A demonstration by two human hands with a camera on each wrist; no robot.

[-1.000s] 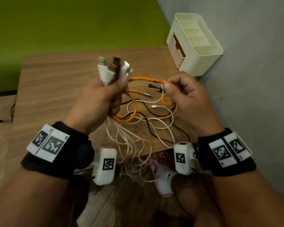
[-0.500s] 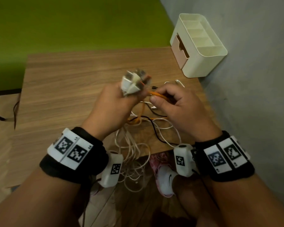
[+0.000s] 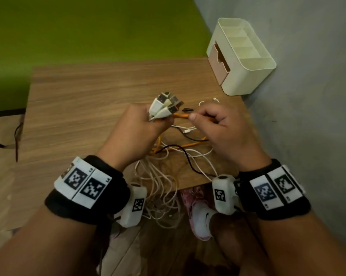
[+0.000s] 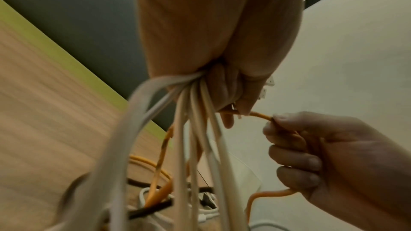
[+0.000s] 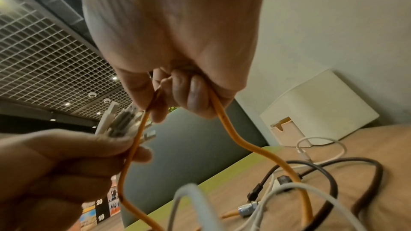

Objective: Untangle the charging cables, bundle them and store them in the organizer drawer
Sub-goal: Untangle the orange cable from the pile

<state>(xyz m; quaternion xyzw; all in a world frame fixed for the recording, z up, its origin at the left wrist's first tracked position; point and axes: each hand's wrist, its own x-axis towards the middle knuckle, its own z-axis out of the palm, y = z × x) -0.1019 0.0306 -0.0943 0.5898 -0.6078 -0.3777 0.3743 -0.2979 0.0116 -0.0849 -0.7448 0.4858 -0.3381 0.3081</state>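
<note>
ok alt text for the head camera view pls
Over a wooden table, the left hand grips a bunch of cable plugs while the right hand pinches an orange cable; a cream organizer sits by the wall.

I can read little here: in my right wrist view, white numerals "20" and "18" stand on a dark panel (image 5: 100, 208) among coloured posters in the far background. A swoosh logo marks the white shoe (image 3: 205, 220) under the table edge in my head view. The black-and-white square codes on the wrist bands (image 3: 84, 184) carry tiny characters too small to make out.
</note>
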